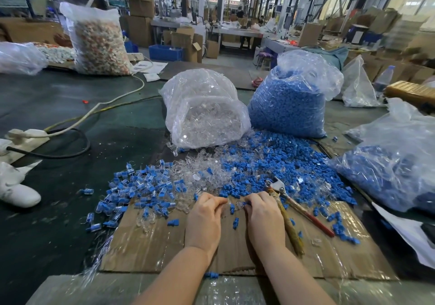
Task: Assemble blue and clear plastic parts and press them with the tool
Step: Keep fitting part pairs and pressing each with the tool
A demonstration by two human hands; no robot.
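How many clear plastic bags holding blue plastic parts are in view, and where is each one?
2. One upright clear plastic bag of blue parts stands behind the loose pile, right of the bag of clear parts. Another bag of blue parts lies at the right edge. Others may be hidden.

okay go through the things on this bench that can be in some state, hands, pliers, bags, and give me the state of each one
left hand: fingers curled, pinching a small clear part.
right hand: fingers curled round a small part, blue showing at the fingertips.
pliers: lying on the cardboard, not held.
bag of clear parts: open, spilling onto the table.
bag of blue parts: upright, top loosely open.
assembled pieces: piled loose left of the hands.
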